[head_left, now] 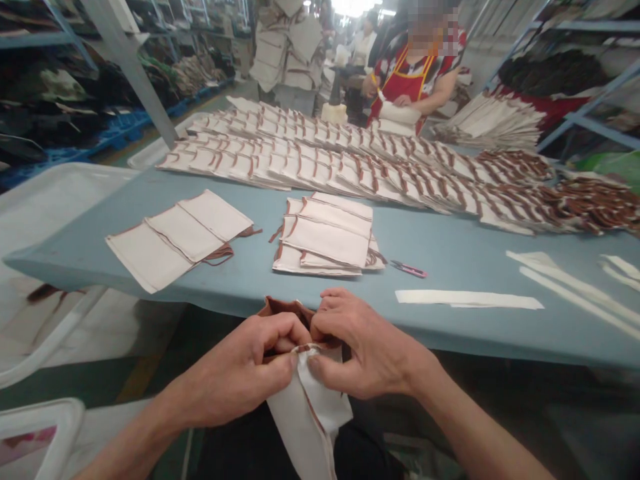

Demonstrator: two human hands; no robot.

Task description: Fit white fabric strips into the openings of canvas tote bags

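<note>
Nearest: left forearm and right forearm, running up from the bottom edge into the grip. Left hand and right hand both pinching the same cream fabric piece, at its brown-trimmed edge. Thumbs nearly side by side on the near face, other fingers curled over the far side. Fingertips mostly hidden in the folds, so can't say exactly how they press.

Piece is off the table, held just in front of its near edge; lower part hangs below the grip over a dark-clothed lap. A seam runs down the hanging part. Brown cloth bunches just beyond the knuckles.

Blue tabletop past the grip. Straight beyond: small stack of cream pieces with brown edging. Beyond and left: cream panel, lying at an angle, brown ties at its near right side. Right of stack: pink-handled snips. Right of grip: pale strip, flat. Farther out: overlapping rows of trimmed pieces. Behind those, person in red apron handling pale cloth.
</note>
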